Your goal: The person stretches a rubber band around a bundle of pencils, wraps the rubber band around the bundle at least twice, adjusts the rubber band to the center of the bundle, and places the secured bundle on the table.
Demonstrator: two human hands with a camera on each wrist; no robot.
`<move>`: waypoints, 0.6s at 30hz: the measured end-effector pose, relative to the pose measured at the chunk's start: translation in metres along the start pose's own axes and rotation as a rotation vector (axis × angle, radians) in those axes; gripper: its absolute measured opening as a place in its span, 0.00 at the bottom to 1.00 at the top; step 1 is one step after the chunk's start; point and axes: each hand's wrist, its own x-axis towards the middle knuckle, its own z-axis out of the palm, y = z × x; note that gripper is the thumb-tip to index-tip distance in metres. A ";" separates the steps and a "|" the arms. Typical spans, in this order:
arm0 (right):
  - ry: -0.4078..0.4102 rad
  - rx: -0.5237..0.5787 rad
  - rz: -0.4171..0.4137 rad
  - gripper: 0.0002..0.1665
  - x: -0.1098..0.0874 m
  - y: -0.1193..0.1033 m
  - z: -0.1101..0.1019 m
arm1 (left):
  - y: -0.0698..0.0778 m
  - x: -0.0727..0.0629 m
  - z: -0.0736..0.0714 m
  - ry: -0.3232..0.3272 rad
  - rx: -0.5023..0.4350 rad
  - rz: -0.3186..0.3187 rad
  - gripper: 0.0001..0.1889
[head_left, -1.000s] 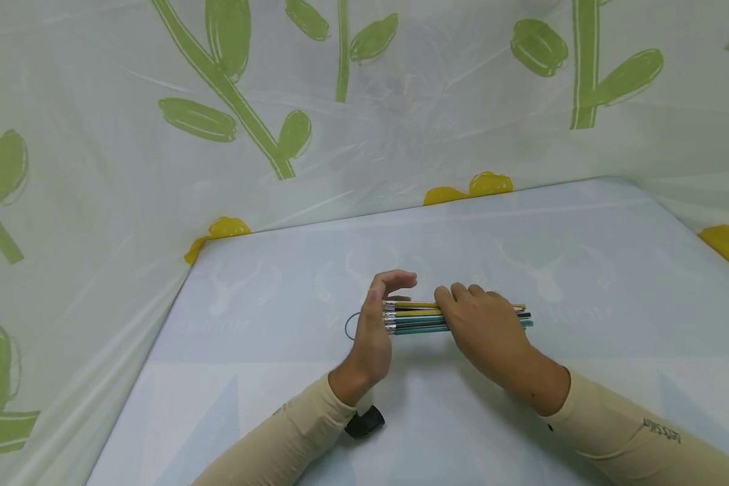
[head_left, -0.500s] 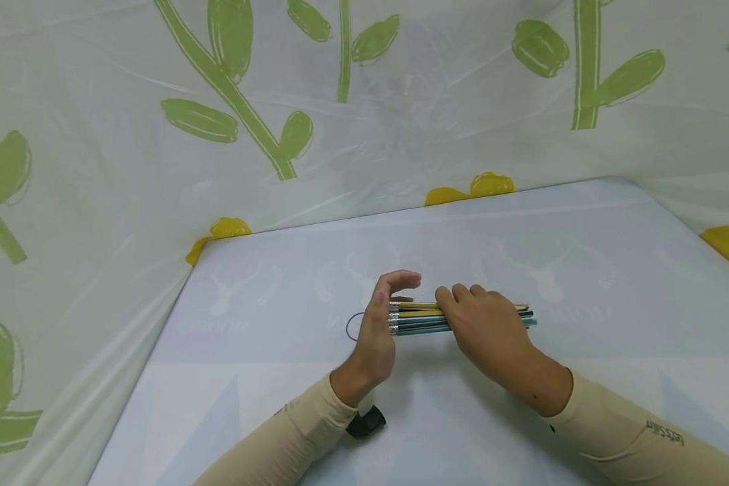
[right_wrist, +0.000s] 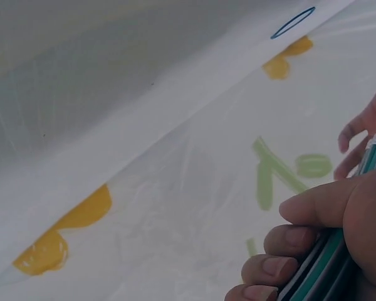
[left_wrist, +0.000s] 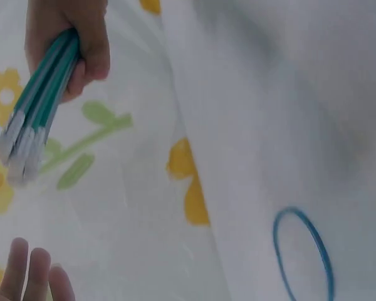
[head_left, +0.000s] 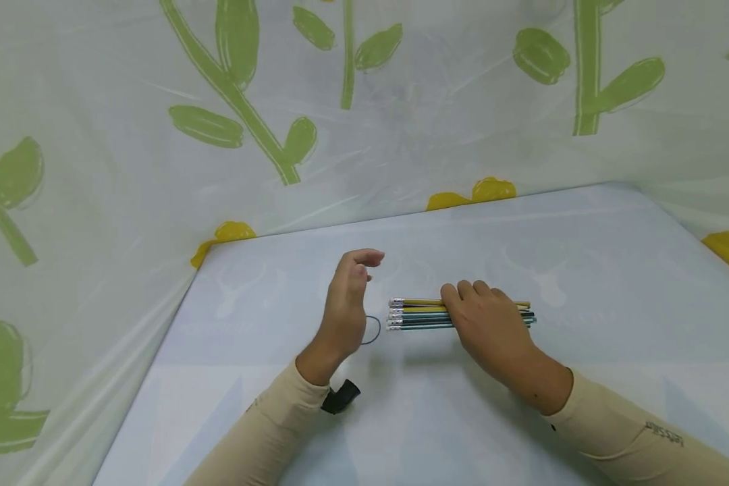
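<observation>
My right hand (head_left: 492, 331) grips a bundle of several pencils (head_left: 422, 318) around the middle, some yellow and some dark green. Their eraser ends with silver ferrules point left; the other ends stick out past the hand on the right. In the right wrist view the fingers curl round the pencils (right_wrist: 326, 266). My left hand (head_left: 340, 310) is left of the eraser ends, apart from them, its palm turned toward them and its fingers loosely bent, holding nothing. A thin blue loop, like a rubber band (left_wrist: 319, 241), lies on the table, partly behind the left hand in the head view.
A white and pale blue cloth covers the table (head_left: 431, 418). Beyond its back edge hangs a pale plastic sheet (head_left: 437, 135) printed with green leaves and yellow flowers. A black device (head_left: 341, 397) is at the left wrist.
My left hand has moved left, away from the eraser ends it was against. The right hand still holds the pencils in nearly the same place.
</observation>
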 end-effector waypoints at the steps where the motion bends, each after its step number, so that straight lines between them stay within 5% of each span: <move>1: 0.000 0.000 0.003 0.23 0.000 0.001 0.000 | -0.002 0.001 -0.003 0.001 0.021 -0.011 0.26; 7: 0.019 0.005 0.007 0.21 -0.002 0.007 0.003 | -0.013 0.005 -0.011 -0.048 0.151 -0.102 0.15; 13: 0.048 0.027 0.009 0.21 -0.001 0.014 0.003 | -0.020 0.007 -0.010 -0.172 0.219 -0.260 0.12; 18: 0.062 0.032 0.019 0.21 -0.002 0.019 0.002 | -0.023 0.007 -0.009 -0.226 0.279 -0.323 0.12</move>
